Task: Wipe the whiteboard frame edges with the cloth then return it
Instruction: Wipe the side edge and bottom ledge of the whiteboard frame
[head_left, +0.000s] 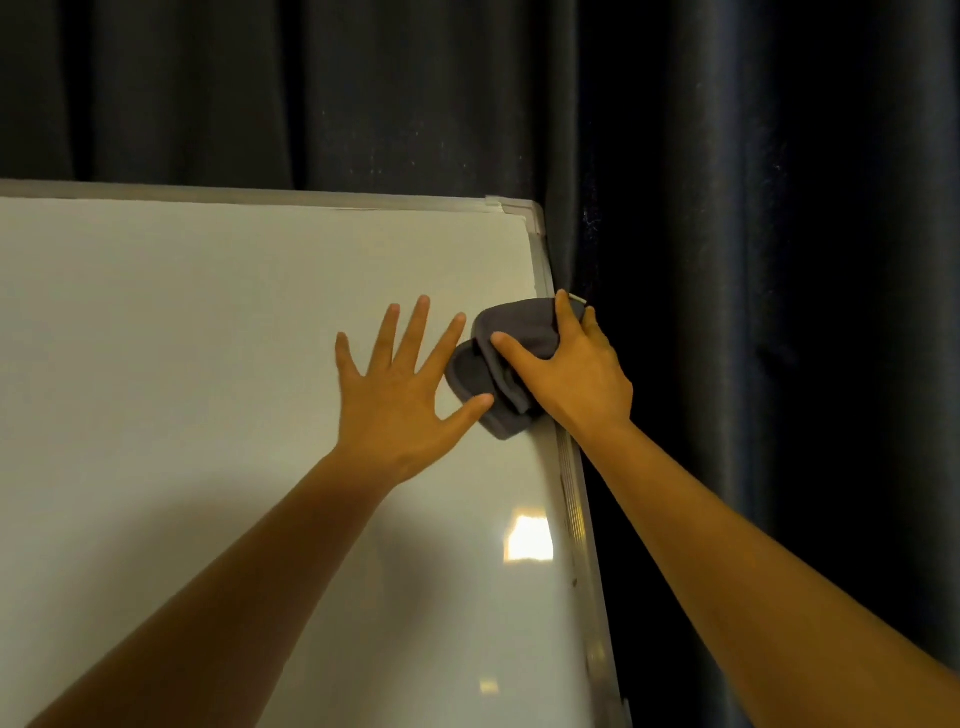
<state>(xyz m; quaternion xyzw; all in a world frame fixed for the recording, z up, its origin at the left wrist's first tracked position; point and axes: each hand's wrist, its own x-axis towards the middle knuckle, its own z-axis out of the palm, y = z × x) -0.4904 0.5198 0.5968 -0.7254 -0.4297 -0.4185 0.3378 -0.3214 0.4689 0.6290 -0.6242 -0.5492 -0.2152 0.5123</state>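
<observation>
The whiteboard (208, 338) fills the left and middle of the view, with a silver metal frame (574, 509) along its top and right edges. A folded dark grey cloth (493, 384) lies against the right frame edge, a short way below the top right corner. My right hand (571, 374) is shut on the cloth, fingers wrapped over the frame edge. My left hand (400, 395) rests flat on the board surface just left of the cloth, fingers spread, its thumb touching the cloth's lower fold.
A dark curtain (753, 208) hangs behind and to the right of the board. A bright light reflection (527, 538) shows on the board near the right frame. Tape marks the frame's top right corner (498, 203).
</observation>
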